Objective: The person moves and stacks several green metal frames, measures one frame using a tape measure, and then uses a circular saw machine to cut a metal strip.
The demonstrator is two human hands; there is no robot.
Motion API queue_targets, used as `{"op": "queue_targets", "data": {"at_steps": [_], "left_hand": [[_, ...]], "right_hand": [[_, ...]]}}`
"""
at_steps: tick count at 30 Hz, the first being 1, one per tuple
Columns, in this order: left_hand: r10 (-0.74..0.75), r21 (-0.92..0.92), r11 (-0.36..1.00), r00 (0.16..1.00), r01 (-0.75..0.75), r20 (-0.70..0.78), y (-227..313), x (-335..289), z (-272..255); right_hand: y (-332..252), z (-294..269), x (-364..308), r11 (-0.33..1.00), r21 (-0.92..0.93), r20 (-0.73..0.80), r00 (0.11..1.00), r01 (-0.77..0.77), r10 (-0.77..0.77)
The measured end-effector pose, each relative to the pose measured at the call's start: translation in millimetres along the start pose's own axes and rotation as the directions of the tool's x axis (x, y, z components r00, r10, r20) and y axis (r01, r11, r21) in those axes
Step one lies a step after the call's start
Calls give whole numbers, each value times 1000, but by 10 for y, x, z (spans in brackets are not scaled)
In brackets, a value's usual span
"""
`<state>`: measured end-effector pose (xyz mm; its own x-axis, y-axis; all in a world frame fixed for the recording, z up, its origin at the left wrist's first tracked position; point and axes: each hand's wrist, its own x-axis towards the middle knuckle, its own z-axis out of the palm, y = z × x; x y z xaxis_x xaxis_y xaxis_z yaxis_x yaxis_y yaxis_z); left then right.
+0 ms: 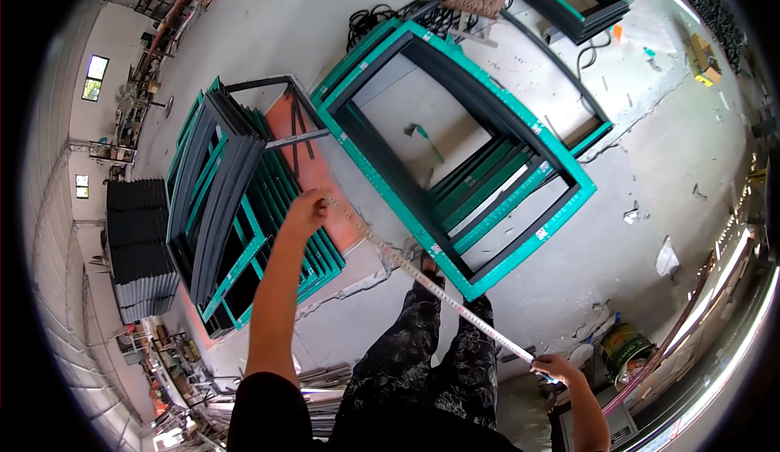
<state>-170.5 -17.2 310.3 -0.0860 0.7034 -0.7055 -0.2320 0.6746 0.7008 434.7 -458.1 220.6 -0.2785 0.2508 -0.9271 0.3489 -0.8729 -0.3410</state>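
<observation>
A pulled-out tape measure (439, 291) runs slantwise across the view, in front of my legs. My left hand (309, 211), at its upper left end, is closed on the blade's tip. At the lower right, my right hand (554, 368) grips the other end, where a bit of blue case shows under the fingers. Beyond the blade, a stack of green and black rectangular frames (520, 263) lies near my feet. A hammer (416, 130) with a green handle rests on the floor inside the stack's opening.
More green-edged frames (219, 200) lean in a row at left on a reddish board (329, 184). Another frame stack (585, 25) lies at the far right. Black cables (375, 25) coil behind the middle stack. A dark bucket (624, 348) stands at lower right.
</observation>
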Motion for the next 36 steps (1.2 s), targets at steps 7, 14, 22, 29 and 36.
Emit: {"op": "queue_targets", "data": {"at_steps": [7, 14, 22, 29, 36], "left_hand": [[-262, 376, 908, 952, 188, 157, -1975, 164, 1276], [-275, 191, 935, 950, 300, -149, -2595, 1308, 776], [-173, 562, 782, 960, 269, -219, -1740, 2986, 132], [-169, 609, 729, 945, 312, -281, -1669, 3091, 103], [-302, 651, 663, 927, 371, -221, -1777, 3548, -209]], "right_hand": [[-972, 762, 875, 985, -150, -419, 898, 82, -138], [-880, 1073, 1700, 946, -325, -621, 754, 0, -214], [-165, 963, 2121, 951, -306, -675, 716, -50, -179], [-274, 982, 2384, 957, -284, -737, 649, -48, -186], [-259, 894, 2309, 954, -272, -767, 627, -129, -134]]}}
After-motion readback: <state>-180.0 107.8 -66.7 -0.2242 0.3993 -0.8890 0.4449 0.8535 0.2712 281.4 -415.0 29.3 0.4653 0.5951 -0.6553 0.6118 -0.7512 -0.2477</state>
